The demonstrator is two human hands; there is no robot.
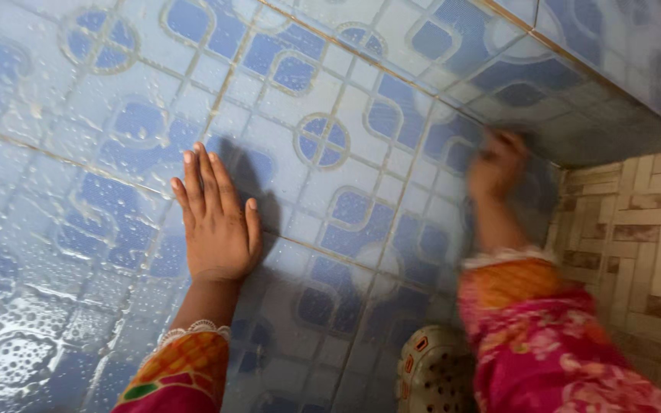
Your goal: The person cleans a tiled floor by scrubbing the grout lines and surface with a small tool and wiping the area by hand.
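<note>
Blue-patterned tile wall (361,153), wet and foamy, takes up nearly the whole view. The left hand (216,222) lies flat against it, fingers (206,172) straight and close together, holding nothing. Left of and below those fingers the tiles carry thick suds and droplets, so that stretch looks already soaped. The right hand (496,164) is motion-blurred against the wall near the corner; whether its fingers are clamped on a cloth or scrubber I cannot tell. Around it the tiles look less foamy, so this part seems unfinished. A perforated slipper (434,375) sits below, beside the beige tiled floor (644,229).
</note>
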